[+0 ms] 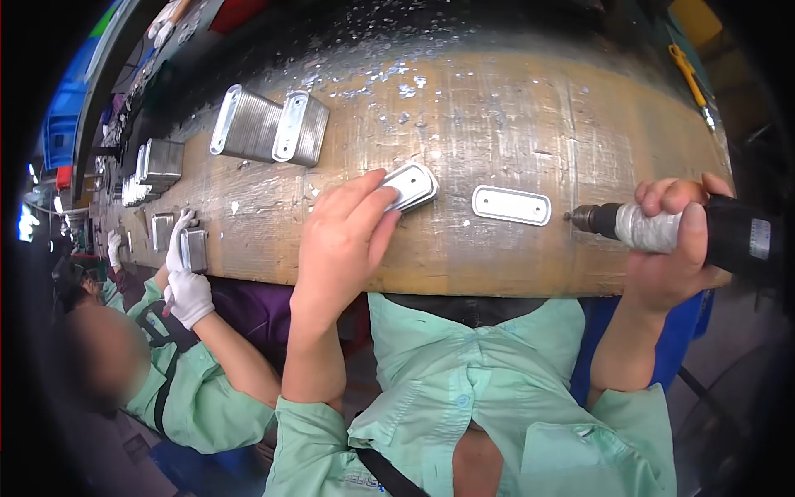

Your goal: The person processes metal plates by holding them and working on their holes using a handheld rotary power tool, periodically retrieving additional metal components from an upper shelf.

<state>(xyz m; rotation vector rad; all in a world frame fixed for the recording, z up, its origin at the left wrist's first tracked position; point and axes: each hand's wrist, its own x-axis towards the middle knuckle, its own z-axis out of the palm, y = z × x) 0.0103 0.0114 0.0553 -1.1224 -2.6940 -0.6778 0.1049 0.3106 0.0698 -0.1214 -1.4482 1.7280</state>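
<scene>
Left hand (pixel 338 236) closed over the near end of a short stack (pixel 414 184); right hand (pixel 690 242) wrapped round a drill (pixel 650 229), its tip pointing left, just short of a lone plate (pixel 511 205); that plate lies flat on the table (pixel 464 258), between the two hands; looks like the plate-handling step, drill at the ready; next move calls for a steady left grip and a careful tip; beyond the left hand, two tall stacks (pixel 246 124); further left, a co-worker's gloved hand (pixel 190 298).
</scene>
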